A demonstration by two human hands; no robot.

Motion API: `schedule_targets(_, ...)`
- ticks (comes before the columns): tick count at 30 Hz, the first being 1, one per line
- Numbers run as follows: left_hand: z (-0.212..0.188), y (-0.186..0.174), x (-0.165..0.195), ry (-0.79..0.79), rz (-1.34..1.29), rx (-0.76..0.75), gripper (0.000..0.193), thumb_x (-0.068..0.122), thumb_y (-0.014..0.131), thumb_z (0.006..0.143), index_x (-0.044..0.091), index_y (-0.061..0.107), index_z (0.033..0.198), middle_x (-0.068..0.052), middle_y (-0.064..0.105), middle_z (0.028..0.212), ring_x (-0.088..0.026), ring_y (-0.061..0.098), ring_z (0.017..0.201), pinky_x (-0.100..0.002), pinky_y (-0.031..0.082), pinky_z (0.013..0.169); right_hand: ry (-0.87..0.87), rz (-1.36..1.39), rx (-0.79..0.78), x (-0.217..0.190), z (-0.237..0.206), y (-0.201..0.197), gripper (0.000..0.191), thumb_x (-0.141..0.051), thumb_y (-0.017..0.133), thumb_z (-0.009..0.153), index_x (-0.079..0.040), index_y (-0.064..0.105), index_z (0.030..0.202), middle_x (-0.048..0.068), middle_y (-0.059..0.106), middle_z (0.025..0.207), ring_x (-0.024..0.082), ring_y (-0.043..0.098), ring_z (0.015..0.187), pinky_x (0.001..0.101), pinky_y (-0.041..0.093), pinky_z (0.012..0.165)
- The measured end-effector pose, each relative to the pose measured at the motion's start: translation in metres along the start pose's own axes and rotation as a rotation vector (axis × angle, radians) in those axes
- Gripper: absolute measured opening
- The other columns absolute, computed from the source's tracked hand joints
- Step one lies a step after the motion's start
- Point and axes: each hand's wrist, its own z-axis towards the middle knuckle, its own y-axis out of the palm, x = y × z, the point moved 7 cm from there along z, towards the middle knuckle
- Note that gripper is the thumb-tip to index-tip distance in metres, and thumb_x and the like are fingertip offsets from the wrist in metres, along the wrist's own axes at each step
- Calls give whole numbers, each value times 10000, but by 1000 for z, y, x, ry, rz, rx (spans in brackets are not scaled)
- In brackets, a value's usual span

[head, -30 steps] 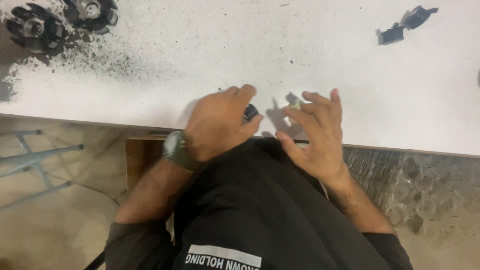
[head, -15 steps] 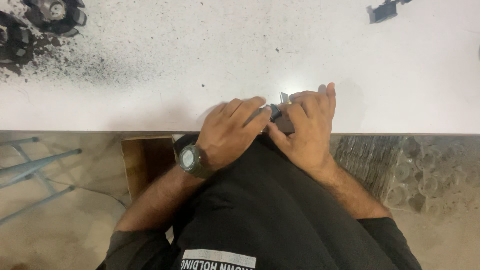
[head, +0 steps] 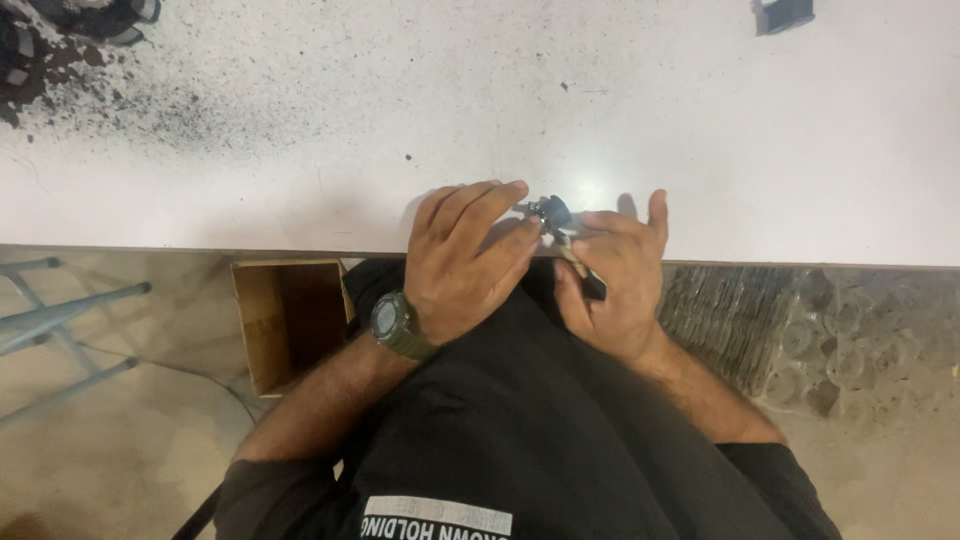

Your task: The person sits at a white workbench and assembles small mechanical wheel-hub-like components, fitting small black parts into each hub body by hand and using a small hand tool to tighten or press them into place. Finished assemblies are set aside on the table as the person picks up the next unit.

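Observation:
At the near edge of a white table [head: 300, 150], my left hand [head: 462, 262] and my right hand [head: 612, 280] meet over a small dark part [head: 553, 212] with a metal piece. The fingertips of both hands pinch it. From my right palm a slim dark tool or handle [head: 585, 275] sticks out and runs up to the part. A dark green watch [head: 397, 326] is on my left wrist. How the part is built is hidden by my fingers.
Black grit and dark round parts [head: 60, 30] lie at the table's far left corner. A small dark piece [head: 783, 14] sits at the far right. An open cardboard box [head: 288, 318] stands on the floor under the table, metal legs [head: 60, 310] to its left.
My hands have closed in on each other and now both pinch the small part. The view has shifted, so the table's far items sit higher in frame.

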Motion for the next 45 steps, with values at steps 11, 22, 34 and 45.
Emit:
schedule_targets(11,5,0,2,-18,-79,50,300,76,871,889,121,681,1117,-59,606,1366,-250,580,1301,-453,485,1070,-29,8,-29,-2,8,1,318,40,793,791,-69,621,1035,81,673,951,327,672,1154,659,231,1266)
schedule_targets(22,3,5,-2,0,-61,0,297,55,842,857,114,668,1090,-83,584,1392,-287,556,1333,-477,467,1081,38,14,-56,5,13,4,283,43,808,791,-65,664,1010,74,674,929,302,681,1164,632,297,1274)
schedule_targets(34,-1,7,-2,-20,6,34,225,127,872,907,133,707,1060,-51,599,1337,-250,567,1279,-453,469,1055,15,28,-71,6,10,9,288,38,814,786,-73,653,997,76,696,934,309,693,1154,616,291,1269)
schedule_targets(45,7,2,-8,-195,-67,-86,94,125,747,929,113,692,1004,3,686,1208,-210,604,1178,-439,406,1064,-119,33,-72,-6,4,12,325,92,809,838,-50,606,1048,74,681,937,301,720,1161,559,332,1259)
